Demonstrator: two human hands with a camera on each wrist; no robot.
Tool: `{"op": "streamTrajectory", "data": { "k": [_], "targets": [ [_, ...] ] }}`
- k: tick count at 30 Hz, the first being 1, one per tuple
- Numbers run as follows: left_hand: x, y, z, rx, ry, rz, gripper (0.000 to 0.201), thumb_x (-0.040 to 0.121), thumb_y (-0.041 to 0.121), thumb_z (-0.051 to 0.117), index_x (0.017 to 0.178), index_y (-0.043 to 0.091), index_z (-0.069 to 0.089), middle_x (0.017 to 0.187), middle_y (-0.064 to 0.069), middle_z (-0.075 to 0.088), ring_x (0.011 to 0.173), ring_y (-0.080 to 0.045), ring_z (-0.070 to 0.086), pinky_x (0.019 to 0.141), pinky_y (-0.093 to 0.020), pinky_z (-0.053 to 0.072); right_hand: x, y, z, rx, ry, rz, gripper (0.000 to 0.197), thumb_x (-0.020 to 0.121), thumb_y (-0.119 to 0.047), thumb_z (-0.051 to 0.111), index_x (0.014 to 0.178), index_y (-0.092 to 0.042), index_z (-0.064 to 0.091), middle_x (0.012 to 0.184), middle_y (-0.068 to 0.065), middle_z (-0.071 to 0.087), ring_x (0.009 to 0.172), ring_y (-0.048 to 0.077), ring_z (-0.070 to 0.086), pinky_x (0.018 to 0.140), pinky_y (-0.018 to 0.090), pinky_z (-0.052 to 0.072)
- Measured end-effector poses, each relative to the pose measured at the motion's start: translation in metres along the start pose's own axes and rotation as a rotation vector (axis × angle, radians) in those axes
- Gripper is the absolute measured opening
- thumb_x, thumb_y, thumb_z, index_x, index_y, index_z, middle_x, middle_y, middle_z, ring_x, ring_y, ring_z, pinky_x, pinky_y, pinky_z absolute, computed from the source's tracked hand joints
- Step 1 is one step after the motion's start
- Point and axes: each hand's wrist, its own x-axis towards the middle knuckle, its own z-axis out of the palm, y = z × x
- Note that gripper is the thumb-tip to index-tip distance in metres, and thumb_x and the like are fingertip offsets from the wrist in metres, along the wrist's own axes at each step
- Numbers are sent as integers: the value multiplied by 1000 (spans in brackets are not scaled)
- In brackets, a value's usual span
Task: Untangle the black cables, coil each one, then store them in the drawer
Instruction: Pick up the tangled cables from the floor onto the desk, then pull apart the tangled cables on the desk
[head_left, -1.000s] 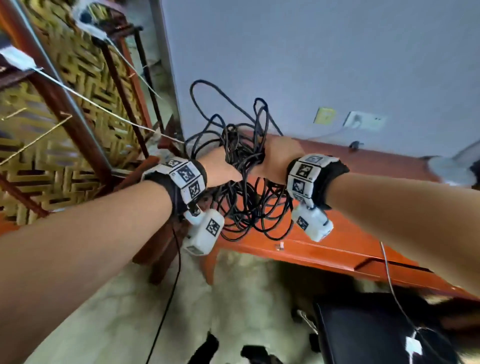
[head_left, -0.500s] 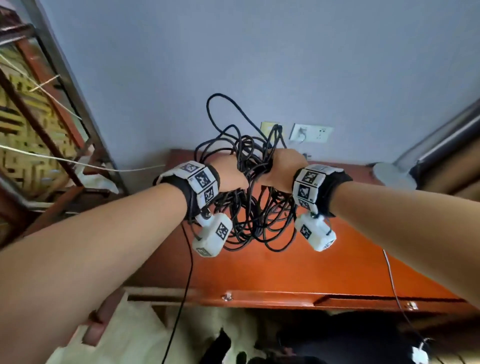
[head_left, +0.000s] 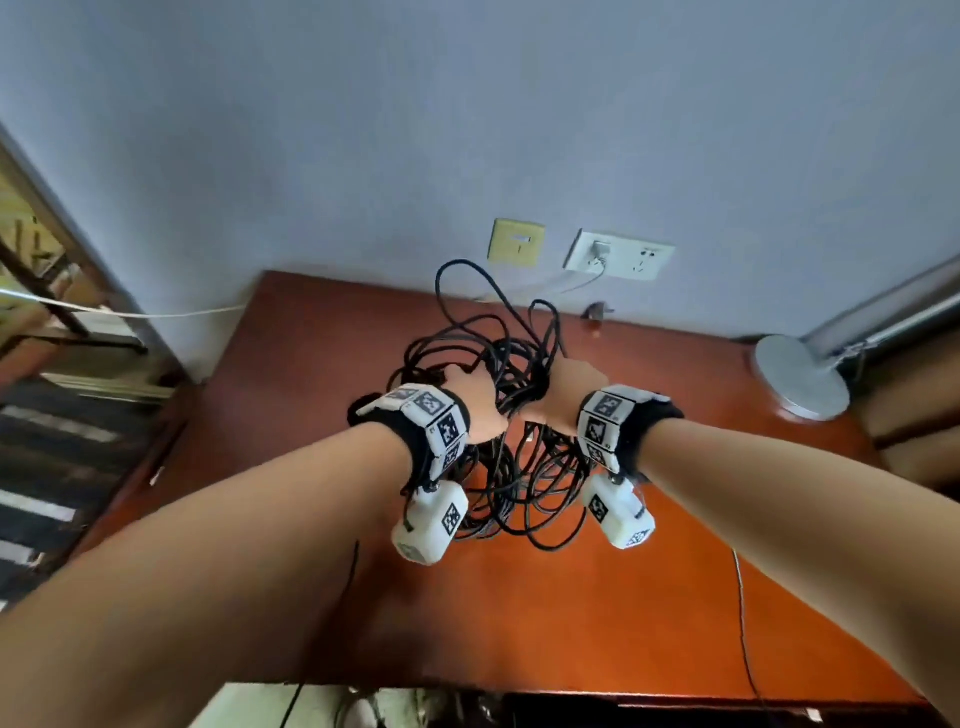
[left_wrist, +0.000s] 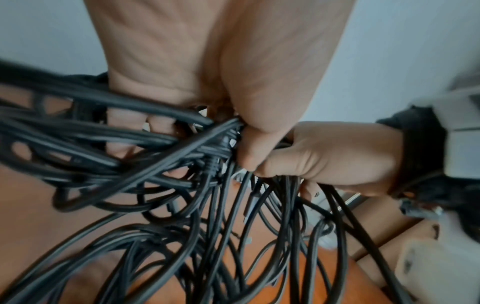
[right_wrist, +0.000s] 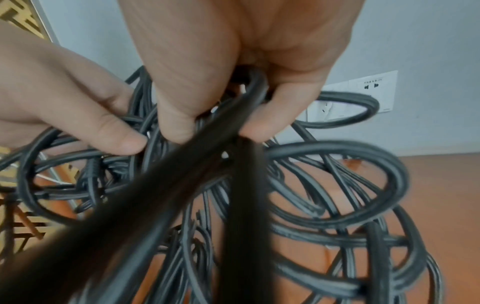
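A tangle of black cables (head_left: 511, 470) hangs in a loose bundle between my two hands, over the red-brown desk (head_left: 311, 415). My left hand (head_left: 470, 402) grips the left side of the tangle, fingers curled through the loops (left_wrist: 155, 131). Right beside it my right hand (head_left: 563, 397) pinches a thick strand (right_wrist: 249, 107) between thumb and fingers at the top of the tangle. In the right wrist view the left hand (right_wrist: 78, 107) shows at the left, and loops (right_wrist: 337, 185) sag towards the desk top. Whether the lowest loops touch the wood I cannot tell.
Behind the desk, the grey wall carries a white socket (head_left: 621, 254) with a plug and a yellow plate (head_left: 516, 243). A silver round stand base (head_left: 800, 376) sits at the desk's right back corner. A white cord (head_left: 156, 314) runs to a wooden lattice screen on the left.
Both hands have carried the tangle from beside the desk's left end to over its middle and lowered it. The grip of each hand looks unchanged.
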Motion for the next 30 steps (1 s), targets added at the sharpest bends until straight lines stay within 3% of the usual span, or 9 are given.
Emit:
{"op": "streamTrajectory", "data": {
  "k": [4, 7, 9, 12, 15, 19, 24, 27, 30],
  "targets": [
    [32, 11, 45, 70, -30, -23, 82, 88, 43, 63, 151, 13, 19, 154, -22, 10, 131, -47, 38, 106, -50, 39, 37, 53, 18, -103, -84, 19, 60, 69, -54, 76, 119, -27, 57, 107, 1, 68, 91, 23, 65, 80, 34, 56],
    [49, 17, 72, 163, -43, 10, 95, 93, 40, 61, 156, 21, -8, 162, -17, 0, 144, -42, 19, 111, -49, 34, 50, 91, 33, -154, -69, 49, 105, 58, -63, 78, 143, -27, 29, 133, 5, 45, 108, 28, 59, 90, 42, 53],
    [61, 21, 91, 257, -35, 13, 95, 94, 40, 58, 156, 22, -11, 163, -16, 2, 143, -43, 20, 112, -51, 31, 55, 112, 47, -229, -74, -17, 114, 59, -62, 79, 149, -31, 16, 146, 6, 32, 119, 31, 53, 96, 43, 50],
    [74, 30, 112, 379, 49, -45, 84, 94, 35, 57, 157, 22, 3, 155, -14, 22, 135, -44, 33, 107, -53, 34, 61, 128, 66, -302, -120, -130, 114, 66, -61, 76, 152, -36, 7, 157, 5, 20, 134, 34, 38, 104, 45, 42],
    [81, 38, 119, 398, 100, -56, 68, 95, 36, 56, 150, 16, 22, 145, -13, 34, 129, -39, 40, 103, -47, 35, 74, 135, 80, -289, -149, -159, 119, 68, -64, 74, 154, -36, -4, 159, 8, 15, 136, 36, 36, 109, 45, 39],
    [78, 36, 128, 363, 209, -54, 61, 95, 33, 58, 147, 14, 31, 147, -13, 35, 129, -35, 41, 101, -43, 38, 92, 148, 93, -262, -113, -221, 117, 73, -63, 71, 154, -32, -7, 150, 13, 37, 129, 33, 47, 102, 36, 42],
    [42, 52, 156, 369, 348, -167, 74, 97, 39, 54, 157, 19, 16, 161, -11, 23, 143, -29, 31, 108, -33, 31, 93, 178, 113, -257, 40, -336, 105, 79, -54, 71, 156, -22, 6, 141, 12, 52, 125, 33, 52, 103, 39, 42],
    [16, 66, 185, 407, 425, -315, 78, 92, 57, 52, 156, 30, 17, 162, -9, 17, 145, -38, 20, 115, -42, 20, 72, 209, 105, -288, 48, -301, 97, 78, -55, 72, 152, -19, 20, 139, 11, 54, 122, 34, 54, 103, 44, 43],
    [2, 81, 201, 418, 225, -385, 94, 84, 76, 47, 157, 35, 4, 165, -8, 2, 147, -43, 13, 117, -51, 17, 64, 257, 91, -311, 90, -199, 91, 83, -55, 67, 151, -14, 22, 144, 12, 47, 126, 35, 51, 104, 44, 41]
  ]
}}
